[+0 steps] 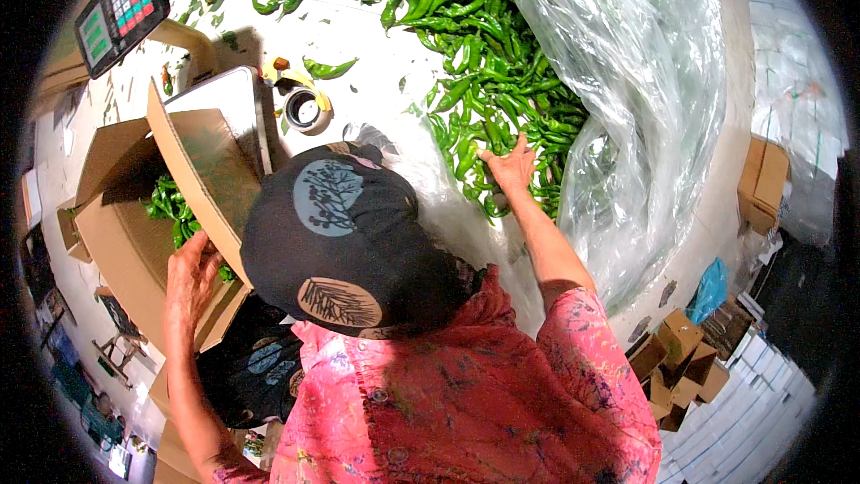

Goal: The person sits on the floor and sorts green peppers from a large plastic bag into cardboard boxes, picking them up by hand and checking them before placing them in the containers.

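My right hand reaches over a spread of long green chili peppers on a white surface. Its thumb and forefinger are apart, and the fingertips are at the peppers. My left hand is at an open cardboard box on the left, fingers curled beside the inside of an upright flap. Whatever those fingers may grip is hidden. More green chili peppers lie inside the box. Dark patterned cloth covers the middle of the view, between my arms.
A weighing scale's keypad and display stand at the upper left, its platform behind the box. A roll of tape lies beside it. Clear plastic sheeting drapes along the right. Small cardboard boxes are piled at the lower right.
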Available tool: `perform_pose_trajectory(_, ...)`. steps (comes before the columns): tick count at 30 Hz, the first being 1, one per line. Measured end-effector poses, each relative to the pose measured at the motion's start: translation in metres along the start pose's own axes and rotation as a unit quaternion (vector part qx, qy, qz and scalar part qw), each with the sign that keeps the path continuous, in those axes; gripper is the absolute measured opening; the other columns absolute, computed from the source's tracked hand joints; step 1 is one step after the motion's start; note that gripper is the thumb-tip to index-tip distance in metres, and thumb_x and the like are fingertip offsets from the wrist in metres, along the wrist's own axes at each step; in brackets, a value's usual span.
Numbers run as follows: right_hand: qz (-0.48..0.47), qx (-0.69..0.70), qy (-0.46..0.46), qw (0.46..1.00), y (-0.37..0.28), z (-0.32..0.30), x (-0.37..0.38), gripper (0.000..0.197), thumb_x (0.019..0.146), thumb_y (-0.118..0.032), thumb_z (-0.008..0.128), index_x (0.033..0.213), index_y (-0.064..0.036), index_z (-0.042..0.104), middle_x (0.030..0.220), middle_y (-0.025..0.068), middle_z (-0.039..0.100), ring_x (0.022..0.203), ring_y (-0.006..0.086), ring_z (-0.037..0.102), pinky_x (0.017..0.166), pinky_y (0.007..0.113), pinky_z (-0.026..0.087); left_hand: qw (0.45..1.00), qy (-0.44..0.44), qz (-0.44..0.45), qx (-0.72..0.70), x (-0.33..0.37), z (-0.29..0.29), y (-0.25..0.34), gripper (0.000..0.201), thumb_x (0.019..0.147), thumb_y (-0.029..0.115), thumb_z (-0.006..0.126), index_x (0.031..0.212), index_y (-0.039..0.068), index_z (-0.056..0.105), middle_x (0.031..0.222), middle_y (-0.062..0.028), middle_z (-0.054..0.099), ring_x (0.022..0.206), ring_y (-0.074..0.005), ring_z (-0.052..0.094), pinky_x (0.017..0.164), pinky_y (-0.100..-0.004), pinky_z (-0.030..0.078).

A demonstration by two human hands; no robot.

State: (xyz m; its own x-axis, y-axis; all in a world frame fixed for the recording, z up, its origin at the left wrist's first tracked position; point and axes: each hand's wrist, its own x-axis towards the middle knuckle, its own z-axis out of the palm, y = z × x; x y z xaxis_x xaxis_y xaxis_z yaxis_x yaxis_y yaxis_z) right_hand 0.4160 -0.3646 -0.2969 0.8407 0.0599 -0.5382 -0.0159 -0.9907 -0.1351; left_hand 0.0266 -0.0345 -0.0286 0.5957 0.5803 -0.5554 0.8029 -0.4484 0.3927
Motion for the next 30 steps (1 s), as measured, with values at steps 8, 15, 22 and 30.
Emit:
perform_pose_trajectory(8, -0.145, -0.048, 0.157, 0.976, 0.060, 0.050, 0.077, 0.063, 0.068, -0.041, 0.072, 0.111, 0.0037, 0.057, 0.070, 0.0134, 0.067, 0.064, 0.0308, 0.063, 0.088, 0.042, 0.050, 0.920, 0.268, -0.046, -0.283, -0.061, -0.080, -0.047, 0.038, 0.097, 0.011, 0.055, 0.133, -0.001, 0.054, 0.115, -0.0092, 0.065, 0.101, -0.0159, 0.062, 0.090, -0.0306, 0.048)
perform_pose_trajectory(15, -0.138, 0.061, 0.089, 0.985, 0.061, 0.032, 0.053, 0.063, 0.070, -0.039, 0.072, 0.115, 0.0019, 0.055, 0.077, 0.0147, 0.066, 0.070, 0.0312, 0.062, 0.088, 0.043, 0.050, 0.680, 0.406, -0.427, -0.436, -0.332, 0.092, -0.237, 0.042, 0.101, 0.033, 0.047, 0.128, 0.003, 0.055, 0.113, -0.0086, 0.065, 0.106, -0.0180, 0.061, 0.091, -0.0348, 0.050)
perform_pose_trajectory(22, -0.105, 0.149, 0.053, 0.982, 0.075, 0.012, 0.057, 0.064, 0.071, -0.037, 0.071, 0.120, 0.0001, 0.052, 0.085, 0.0161, 0.065, 0.076, 0.0316, 0.062, 0.088, 0.043, 0.050, 0.591, 0.123, -0.619, -0.503, -0.366, 0.315, -0.139, 0.041, 0.101, 0.033, 0.047, 0.127, 0.003, 0.056, 0.114, -0.0087, 0.065, 0.106, -0.0183, 0.060, 0.091, -0.0348, 0.049)
perform_pose_trajectory(30, -0.072, 0.246, 0.006, 0.966, 0.083, 0.004, 0.063, 0.064, 0.073, -0.034, 0.071, 0.125, -0.0019, 0.049, 0.094, 0.0176, 0.063, 0.083, 0.0321, 0.062, 0.088, 0.044, 0.051, 0.577, 0.115, -0.615, -0.524, -0.362, 0.337, -0.106, 0.041, 0.101, 0.033, 0.047, 0.127, 0.003, 0.056, 0.115, -0.0088, 0.064, 0.107, -0.0186, 0.060, 0.091, -0.0347, 0.049)
